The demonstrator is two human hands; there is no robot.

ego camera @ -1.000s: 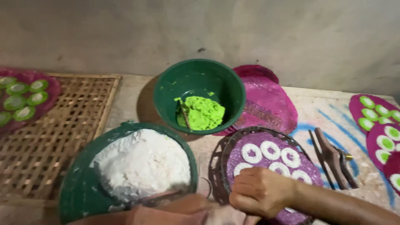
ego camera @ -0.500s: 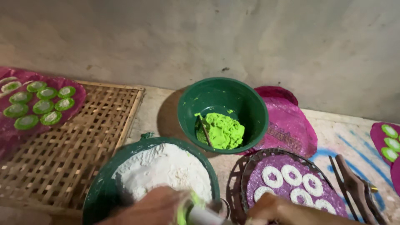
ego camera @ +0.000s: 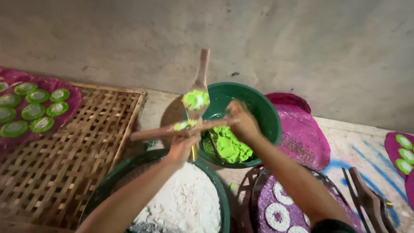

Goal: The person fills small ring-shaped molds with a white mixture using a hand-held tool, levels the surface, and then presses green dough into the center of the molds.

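My left hand (ego camera: 183, 146) grips the lower end of a wooden paddle (ego camera: 202, 69) that stands upright, with a round pat of green dough (ego camera: 196, 99) on its face. My right hand (ego camera: 243, 123) holds a long wooden stick (ego camera: 151, 133) laid crosswise against the paddle, a smear of green dough on it. Both hands hover over the near rim of a green bowl (ego camera: 268, 113) that holds a lump of green dough (ego camera: 229, 146). Below my left arm stands a wider green basin (ego camera: 217, 190) of white flour (ego camera: 189, 203).
A woven bamboo tray (ego camera: 69, 151) lies at the left, with a pink plate of green-and-white discs (ego camera: 30, 110) on its far end. Pink plates (ego camera: 302, 136) lean behind the bowl. A purple tray of white rings (ego camera: 278, 213), wooden tools (ego camera: 366, 198) and another disc plate (ego camera: 403, 151) sit at the right.
Both hands have risen from the bottom edge, over the flour basin, to above the green bowl. The paddle with green dough and the stick have come into view.
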